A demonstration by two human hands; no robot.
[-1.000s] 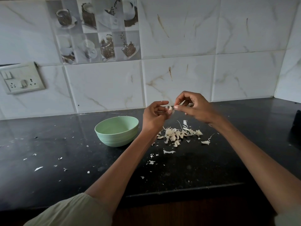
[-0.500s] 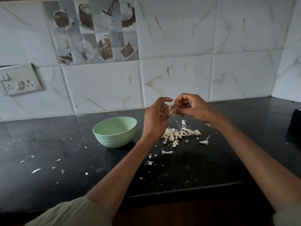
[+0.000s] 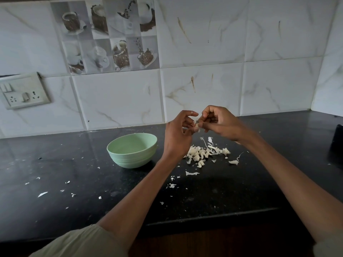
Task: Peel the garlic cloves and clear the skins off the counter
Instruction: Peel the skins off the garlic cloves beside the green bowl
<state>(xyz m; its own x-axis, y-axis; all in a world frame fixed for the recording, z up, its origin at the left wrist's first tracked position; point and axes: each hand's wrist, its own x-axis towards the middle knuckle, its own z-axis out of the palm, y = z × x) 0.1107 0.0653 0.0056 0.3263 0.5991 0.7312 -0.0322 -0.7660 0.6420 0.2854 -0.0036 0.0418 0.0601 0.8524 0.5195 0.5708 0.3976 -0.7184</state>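
Observation:
Both my hands are raised above the black counter [image 3: 232, 191], fingertips meeting. My left hand [image 3: 178, 136] and my right hand [image 3: 219, 125] pinch a small garlic clove [image 3: 197, 127] between them; only a pale sliver of it shows among the fingers. Directly below lies a heap of white garlic skins [image 3: 202, 153]. A pale green bowl [image 3: 132, 150] stands on the counter just left of my left wrist; its inside looks empty from here.
Small skin flakes [image 3: 42, 194] are scattered over the counter's left and middle parts. A dark object [image 3: 336, 143] stands at the right edge. The tiled wall [image 3: 204, 86] rises behind, with a switch socket [image 3: 22, 93] at the left. The counter's front edge runs below my forearms.
The hands have stayed together over the skin heap, working the clove with small finger shifts. The view has tilted slightly. The bowl and the heap have not moved.

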